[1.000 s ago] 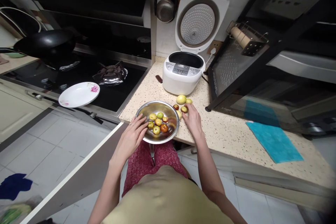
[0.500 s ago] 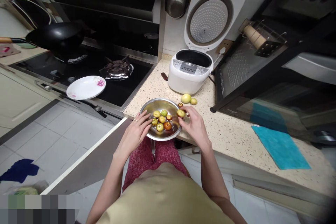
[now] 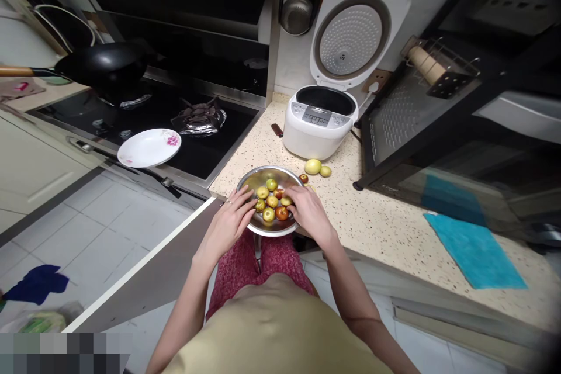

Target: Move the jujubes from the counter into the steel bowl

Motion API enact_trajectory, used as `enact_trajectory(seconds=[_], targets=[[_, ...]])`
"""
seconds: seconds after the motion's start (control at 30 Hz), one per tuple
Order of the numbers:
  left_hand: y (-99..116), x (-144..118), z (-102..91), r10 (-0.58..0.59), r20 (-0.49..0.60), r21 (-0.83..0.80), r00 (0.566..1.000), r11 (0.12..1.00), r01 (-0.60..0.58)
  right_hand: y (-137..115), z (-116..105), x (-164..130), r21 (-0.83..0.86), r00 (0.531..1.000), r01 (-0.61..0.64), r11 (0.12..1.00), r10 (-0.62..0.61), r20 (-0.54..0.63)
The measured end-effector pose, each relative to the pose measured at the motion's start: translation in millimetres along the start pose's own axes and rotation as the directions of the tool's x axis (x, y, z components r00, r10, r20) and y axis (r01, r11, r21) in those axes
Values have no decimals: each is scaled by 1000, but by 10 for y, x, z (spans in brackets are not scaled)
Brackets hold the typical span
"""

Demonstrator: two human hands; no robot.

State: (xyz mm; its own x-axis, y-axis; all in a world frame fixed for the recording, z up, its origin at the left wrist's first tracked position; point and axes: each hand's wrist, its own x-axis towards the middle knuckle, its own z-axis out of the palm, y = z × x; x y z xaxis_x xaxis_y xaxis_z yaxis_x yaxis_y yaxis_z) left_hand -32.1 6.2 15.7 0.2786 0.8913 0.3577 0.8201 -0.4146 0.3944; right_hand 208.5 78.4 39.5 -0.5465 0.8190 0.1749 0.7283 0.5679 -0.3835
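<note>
A stainless steel bowl (image 3: 270,231) sits at the counter's front edge, with several yellow-green and reddish-brown jujubes (image 3: 272,201) inside. My left hand (image 3: 228,216) lies over the bowl's left rim, fingers stretched out and slightly apart, fingertips inside. Over the right rim reaches my right hand (image 3: 309,210), its fingers bent around a yellowish jujube (image 3: 286,201) low in the bowl. Behind the bowl, a larger yellow-green fruit (image 3: 312,166), a smaller one (image 3: 325,171) and a brown jujube (image 3: 304,178) rest on the counter; part of another pale fruit shows behind my right hand.
An open white rice cooker (image 3: 313,134) stands behind the fruit. To the left are a stove with a black wok (image 3: 103,64) and a white floral plate (image 3: 149,148). A black rack (image 3: 385,123) and turquoise cloth (image 3: 475,251) are right. An open cabinet door (image 3: 144,269) juts out left.
My right hand has moved left and down from the bowl's right rim into the bowl, carrying a jujube. A green jujube inside has shifted. My left hand keeps its place on the rim.
</note>
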Motion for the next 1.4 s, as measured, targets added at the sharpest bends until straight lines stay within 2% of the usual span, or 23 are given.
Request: enact_trajectory(seconds=[0.17, 0.23, 0.3, 0.37, 0.43, 0.53, 0.6, 0.73, 0.83, 0.97, 1.17, 1.4], targets=[[-15, -8, 10, -1, -4, -9, 1000, 1000, 1, 15, 4, 1, 123, 1000, -1, 992, -1, 14], [-22, -11, 14, 4, -3, -5, 1000, 1000, -4, 69, -53, -3, 184, 1000, -4, 983, 9, -24], [-29, -14, 20, 10, -5, 1, 1000, 1000, -10, 180, -123, 4, 235, 993, -19, 972, 46, -110], [-37, -18, 31, 20, -13, 8, 1000, 1000, -20, 347, -176, 26, 246, 966, -53, 968, 112, -233], [-48, -25, 49, 30, -24, 14, 999, 999, -30, 546, -187, 65, 212, 917, -113, 971, 184, -353], [-71, -37, 85, 38, -51, 18, 998, 999, -37, 833, -119, 139, 120, 853, -239, 964, 267, -448], [-87, -43, 105, 42, -67, 19, 997, 999, -40, 974, -42, 176, 74, 847, -286, 955, 288, -447], [-112, -46, 120, 53, -78, 10, 996, 999, -53, 1096, 66, 167, 12, 869, -320, 947, 299, -396], [-127, -43, 123, 62, -75, 4, 995, 998, -62, 1099, 64, 121, -11, 861, -351, 936, 318, -396], [-140, -40, 129, 70, -69, 2, 995, 998, -70, 1095, 36, 91, -30, 828, -408, 913, 356, -433], [-130, -43, 127, 66, -68, 7, 996, 998, -65, 1116, 50, 107, -9, 807, -390, 921, 337, -485], [-131, -37, 128, 72, -64, 19, 995, 997, -71, 1123, 50, 65, -13, 820, -399, 917, 351, -452]])
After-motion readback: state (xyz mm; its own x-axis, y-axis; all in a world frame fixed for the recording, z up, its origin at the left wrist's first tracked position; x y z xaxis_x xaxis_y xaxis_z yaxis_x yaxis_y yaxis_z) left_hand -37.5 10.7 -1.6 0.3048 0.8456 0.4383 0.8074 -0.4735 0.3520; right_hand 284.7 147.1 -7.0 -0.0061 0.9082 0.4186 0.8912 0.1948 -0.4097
